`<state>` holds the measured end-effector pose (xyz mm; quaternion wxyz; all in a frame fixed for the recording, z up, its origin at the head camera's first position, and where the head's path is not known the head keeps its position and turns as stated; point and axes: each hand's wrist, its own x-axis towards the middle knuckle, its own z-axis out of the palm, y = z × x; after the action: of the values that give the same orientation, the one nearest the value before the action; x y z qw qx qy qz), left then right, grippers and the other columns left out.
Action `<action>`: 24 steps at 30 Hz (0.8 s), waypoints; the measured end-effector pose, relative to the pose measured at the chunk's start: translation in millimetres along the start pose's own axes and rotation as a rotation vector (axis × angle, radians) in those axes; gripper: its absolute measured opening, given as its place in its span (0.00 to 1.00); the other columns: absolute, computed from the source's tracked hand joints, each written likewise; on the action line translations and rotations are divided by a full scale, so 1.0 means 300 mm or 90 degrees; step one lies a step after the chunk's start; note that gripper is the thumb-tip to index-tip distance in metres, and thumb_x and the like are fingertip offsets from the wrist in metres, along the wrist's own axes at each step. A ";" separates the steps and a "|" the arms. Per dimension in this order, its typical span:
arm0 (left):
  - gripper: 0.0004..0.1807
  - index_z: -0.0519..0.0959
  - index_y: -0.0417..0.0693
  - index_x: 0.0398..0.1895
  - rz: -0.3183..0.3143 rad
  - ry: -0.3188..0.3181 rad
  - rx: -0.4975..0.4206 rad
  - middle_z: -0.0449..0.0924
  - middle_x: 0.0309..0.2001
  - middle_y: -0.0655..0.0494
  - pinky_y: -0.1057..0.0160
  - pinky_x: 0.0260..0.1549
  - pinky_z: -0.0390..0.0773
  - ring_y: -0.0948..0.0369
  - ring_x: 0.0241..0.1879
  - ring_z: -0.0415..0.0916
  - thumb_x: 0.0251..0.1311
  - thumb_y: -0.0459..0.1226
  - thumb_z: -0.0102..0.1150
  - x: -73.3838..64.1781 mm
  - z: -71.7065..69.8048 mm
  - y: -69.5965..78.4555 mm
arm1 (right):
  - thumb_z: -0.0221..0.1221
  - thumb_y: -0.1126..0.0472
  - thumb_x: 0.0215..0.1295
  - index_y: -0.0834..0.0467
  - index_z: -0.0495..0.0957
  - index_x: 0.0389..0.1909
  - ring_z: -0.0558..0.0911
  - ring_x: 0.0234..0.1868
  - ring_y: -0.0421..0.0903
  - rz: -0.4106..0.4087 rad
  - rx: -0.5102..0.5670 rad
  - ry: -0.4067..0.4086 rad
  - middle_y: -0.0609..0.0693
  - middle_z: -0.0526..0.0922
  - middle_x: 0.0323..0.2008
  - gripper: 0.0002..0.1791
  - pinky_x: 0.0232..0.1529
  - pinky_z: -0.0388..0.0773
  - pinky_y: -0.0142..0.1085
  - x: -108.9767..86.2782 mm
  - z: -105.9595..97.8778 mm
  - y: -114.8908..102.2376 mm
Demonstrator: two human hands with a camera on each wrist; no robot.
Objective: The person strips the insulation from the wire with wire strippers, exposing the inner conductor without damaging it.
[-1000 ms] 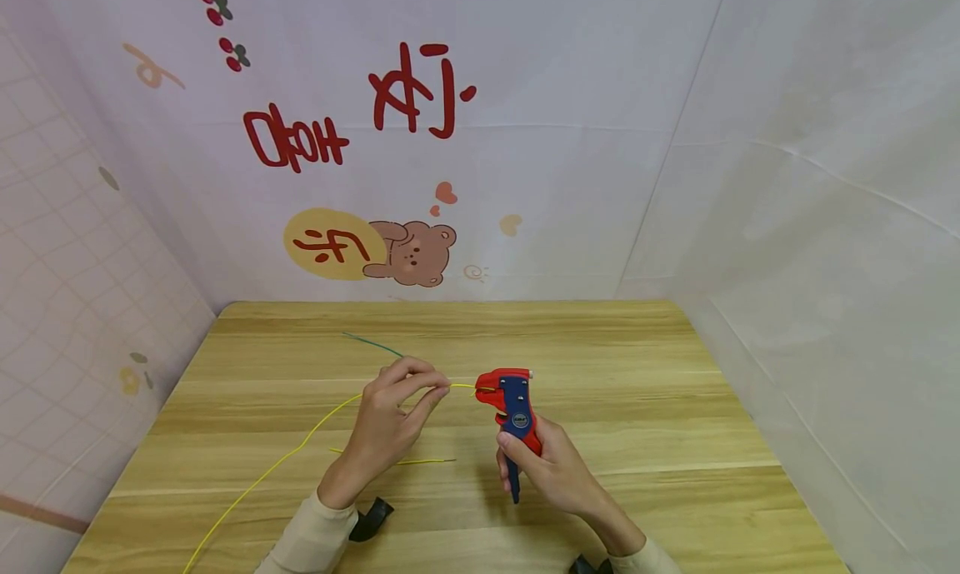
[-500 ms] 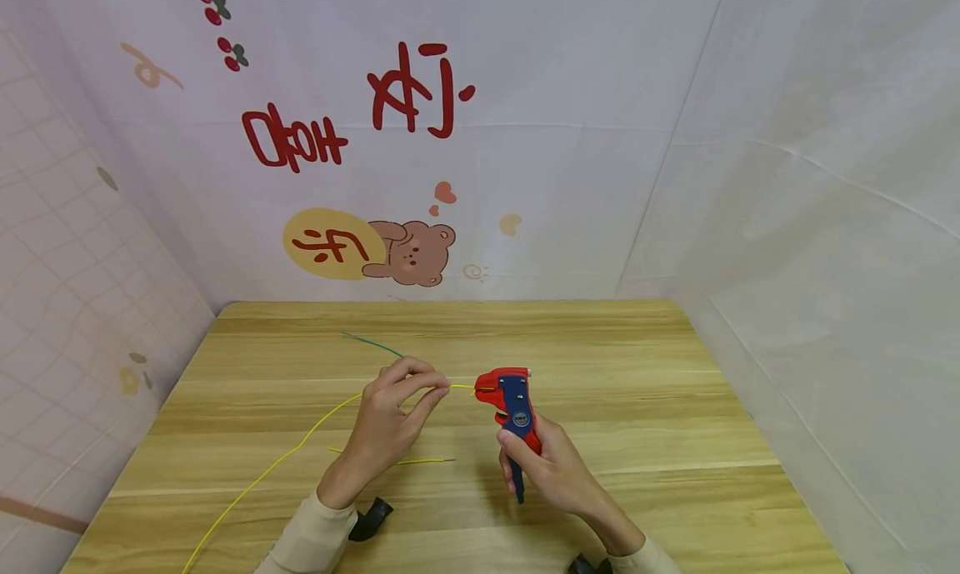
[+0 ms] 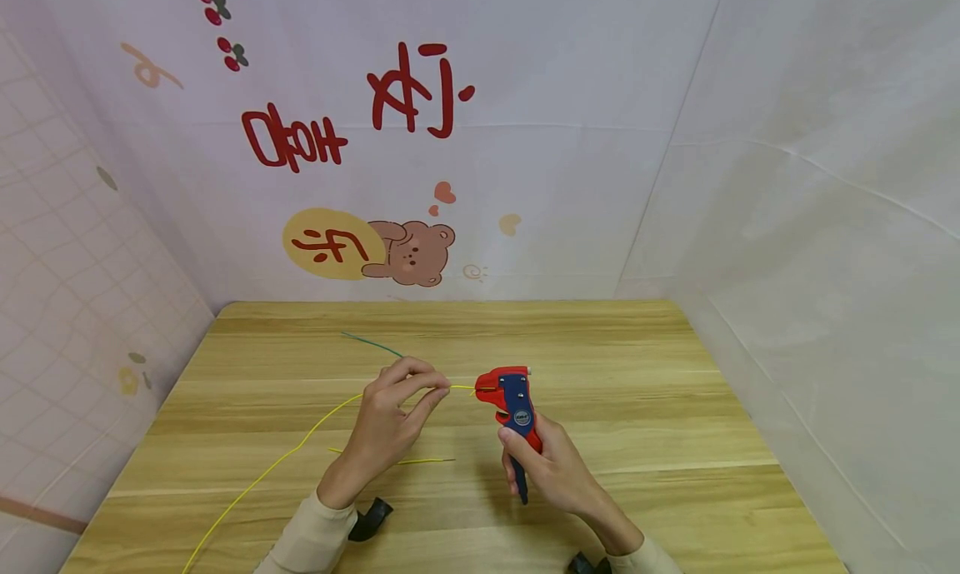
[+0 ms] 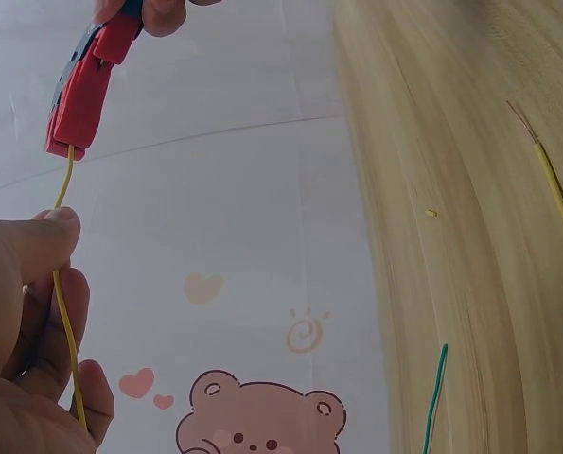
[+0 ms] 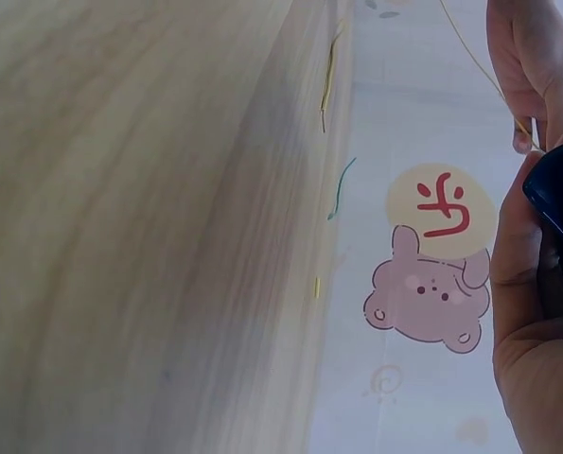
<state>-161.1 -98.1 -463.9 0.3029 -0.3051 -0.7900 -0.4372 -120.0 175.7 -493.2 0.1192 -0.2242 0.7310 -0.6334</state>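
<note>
Stripper (image 3: 514,391), red and blue, is gripped in the right hand (image 3: 551,470), held over the table (image 3: 637,374), right of the left hand (image 3: 393,416). Its red nose is pointed at the left hand, its blue handle slanted down toward the person. Right fingers are wrapped round the handle, thumb laid along its side; how far the handle is squeezed cannot be told.

Long wire (image 3: 300,447), yellow, is pinched between left thumb and forefinger, tips pressed together on it; the other left fingers are loosely bent beside the wire. Its front end is set in the stripper's nose, a short yellow stretch being left visible between nose and fingertips. The rest is trailed back past the left hand and curved down to the near left edge of view.

Short wire (image 3: 423,461), also yellow, is seen on the table, partly hidden by the left arm; bare copper strands are shown at its right end. Green wire (image 3: 371,341) is laid farther back, one end covered by the left hand. Tiny yellow scrap (image 4: 431,213) is seen on the wood in both wrist views. Behind the table, a white wall (image 3: 570,207) is printed with a bear (image 3: 420,253) and red characters (image 3: 411,91).
</note>
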 end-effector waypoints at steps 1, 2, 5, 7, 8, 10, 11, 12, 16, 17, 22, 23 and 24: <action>0.12 0.94 0.48 0.41 0.000 -0.001 0.001 0.88 0.41 0.56 0.64 0.45 0.76 0.58 0.40 0.85 0.58 0.24 0.82 0.000 0.000 0.000 | 0.52 0.59 0.93 0.64 0.73 0.66 0.85 0.21 0.40 0.001 0.000 0.001 0.69 0.80 0.27 0.14 0.23 0.88 0.45 0.000 0.000 0.000; 0.12 0.94 0.48 0.41 0.001 -0.001 0.001 0.88 0.41 0.56 0.64 0.45 0.77 0.58 0.40 0.85 0.58 0.24 0.82 -0.001 0.000 -0.001 | 0.52 0.59 0.93 0.64 0.73 0.66 0.85 0.21 0.40 0.002 0.001 0.002 0.69 0.80 0.26 0.14 0.23 0.88 0.45 -0.001 0.001 0.000; 0.13 0.94 0.47 0.41 0.000 -0.004 0.001 0.88 0.41 0.56 0.63 0.46 0.77 0.57 0.40 0.85 0.58 0.24 0.82 -0.002 -0.001 -0.001 | 0.52 0.58 0.93 0.63 0.73 0.65 0.84 0.21 0.40 0.005 0.000 0.008 0.69 0.79 0.26 0.13 0.22 0.88 0.45 -0.001 0.001 0.001; 0.13 0.94 0.47 0.41 0.000 -0.004 0.001 0.88 0.41 0.56 0.63 0.45 0.77 0.57 0.40 0.85 0.58 0.23 0.82 -0.002 -0.001 -0.001 | 0.52 0.58 0.93 0.62 0.74 0.64 0.84 0.21 0.40 0.007 -0.001 0.011 0.69 0.79 0.26 0.13 0.22 0.87 0.45 -0.001 0.002 0.001; 0.12 0.94 0.47 0.41 0.001 -0.004 0.001 0.88 0.41 0.56 0.63 0.45 0.77 0.57 0.40 0.85 0.58 0.24 0.82 -0.003 -0.001 -0.001 | 0.52 0.58 0.93 0.62 0.74 0.63 0.84 0.21 0.40 0.007 -0.001 0.012 0.69 0.79 0.26 0.12 0.22 0.87 0.45 -0.001 0.002 0.002; 0.12 0.94 0.47 0.41 0.001 -0.005 0.003 0.88 0.41 0.56 0.63 0.45 0.77 0.58 0.40 0.85 0.59 0.24 0.82 -0.003 -0.002 -0.002 | 0.52 0.58 0.93 0.62 0.74 0.63 0.84 0.20 0.39 0.006 -0.003 0.014 0.69 0.79 0.26 0.12 0.22 0.87 0.44 0.000 0.002 0.002; 0.12 0.94 0.47 0.41 0.001 -0.005 0.003 0.88 0.41 0.56 0.63 0.45 0.77 0.58 0.40 0.85 0.58 0.25 0.82 -0.004 -0.001 -0.002 | 0.52 0.58 0.93 0.62 0.74 0.62 0.84 0.20 0.39 0.006 -0.003 0.014 0.69 0.79 0.26 0.12 0.21 0.87 0.44 0.000 0.002 0.002; 0.12 0.94 0.47 0.41 0.001 -0.006 0.004 0.88 0.41 0.56 0.63 0.45 0.77 0.59 0.40 0.85 0.58 0.24 0.82 -0.004 -0.001 -0.003 | 0.52 0.58 0.93 0.62 0.74 0.62 0.83 0.20 0.39 0.007 -0.003 0.015 0.69 0.79 0.25 0.12 0.21 0.87 0.44 -0.001 0.002 0.002; 0.12 0.94 0.46 0.41 0.002 -0.009 0.004 0.88 0.41 0.56 0.63 0.46 0.78 0.59 0.40 0.85 0.57 0.23 0.82 -0.006 0.000 -0.005 | 0.52 0.58 0.93 0.62 0.74 0.62 0.83 0.20 0.38 0.011 -0.004 0.016 0.69 0.79 0.25 0.12 0.21 0.87 0.44 -0.003 0.003 0.002; 0.12 0.94 0.45 0.41 0.001 -0.010 0.004 0.88 0.41 0.56 0.63 0.46 0.78 0.59 0.40 0.85 0.57 0.23 0.82 -0.006 0.000 -0.005 | 0.52 0.57 0.93 0.62 0.74 0.62 0.83 0.20 0.38 0.011 -0.003 0.017 0.69 0.79 0.25 0.12 0.21 0.87 0.44 -0.003 0.003 0.001; 0.10 0.94 0.47 0.41 0.001 -0.012 0.004 0.88 0.41 0.56 0.63 0.46 0.79 0.59 0.41 0.85 0.60 0.26 0.82 -0.005 -0.002 -0.002 | 0.51 0.58 0.93 0.62 0.74 0.61 0.83 0.20 0.37 0.003 -0.006 0.018 0.69 0.78 0.25 0.12 0.20 0.86 0.44 -0.002 0.003 0.002; 0.10 0.94 0.47 0.41 0.001 -0.012 0.003 0.88 0.41 0.56 0.63 0.46 0.79 0.59 0.41 0.85 0.60 0.26 0.82 -0.004 -0.002 -0.001 | 0.51 0.58 0.93 0.62 0.74 0.61 0.82 0.19 0.37 0.001 -0.007 0.018 0.68 0.78 0.25 0.12 0.20 0.86 0.44 -0.002 0.003 0.003; 0.10 0.94 0.48 0.41 0.001 -0.012 0.003 0.88 0.41 0.56 0.63 0.46 0.79 0.60 0.41 0.85 0.60 0.26 0.82 -0.004 -0.002 -0.001 | 0.51 0.58 0.93 0.62 0.74 0.61 0.82 0.19 0.37 0.000 -0.008 0.019 0.68 0.78 0.24 0.12 0.20 0.86 0.44 -0.002 0.003 0.003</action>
<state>-160.4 -99.0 -464.7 0.2967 -0.3090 -0.7935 -0.4322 -119.1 175.4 -494.3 0.1071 -0.2158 0.7365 -0.6321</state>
